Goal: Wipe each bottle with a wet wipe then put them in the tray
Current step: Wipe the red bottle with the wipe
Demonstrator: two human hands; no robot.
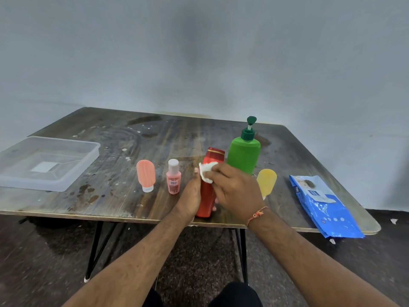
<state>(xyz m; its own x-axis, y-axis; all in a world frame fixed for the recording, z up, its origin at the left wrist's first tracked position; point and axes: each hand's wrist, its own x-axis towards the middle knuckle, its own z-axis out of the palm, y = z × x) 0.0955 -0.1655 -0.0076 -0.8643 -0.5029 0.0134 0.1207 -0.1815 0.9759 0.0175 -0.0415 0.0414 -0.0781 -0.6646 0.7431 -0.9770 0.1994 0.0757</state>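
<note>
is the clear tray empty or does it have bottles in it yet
Empty. The tray at the table's left shows only its bare bottom; all five bottles are outside it, and the red bottle is in hand.

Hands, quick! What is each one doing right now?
Left hand: closed around the red bottle, holding it steady.
Right hand: closed on the white wet wipe, pressing it against the red bottle.

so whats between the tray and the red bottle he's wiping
In the head view, two bottles stand between the tray and the red bottle: a peach tube and a small pink bottle.
</note>
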